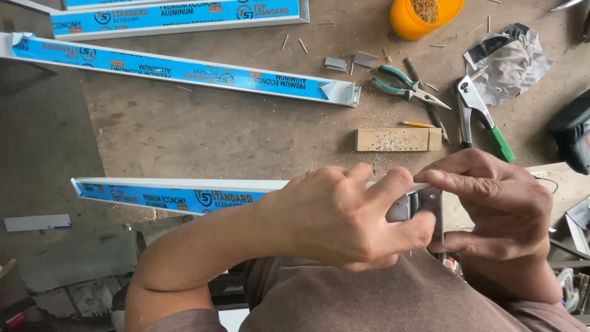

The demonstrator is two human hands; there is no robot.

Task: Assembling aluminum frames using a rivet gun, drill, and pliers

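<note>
Left hand wraps the near end of a blue-filmed aluminium bar, fingers curled shut around it. Right hand pinches a small metal corner bracket at that same end, thumb and forefinger closed on it. The bar runs out to the left over the workbench. Beyond: wood block, green-handled pliers, rivet tool, orange cup.

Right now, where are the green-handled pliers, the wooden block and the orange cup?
green-handled pliers (398, 83): head view, on the handles.
wooden block (396, 139): head view, middle of its top face.
orange cup (409, 23): head view, on its outer wall.
</note>
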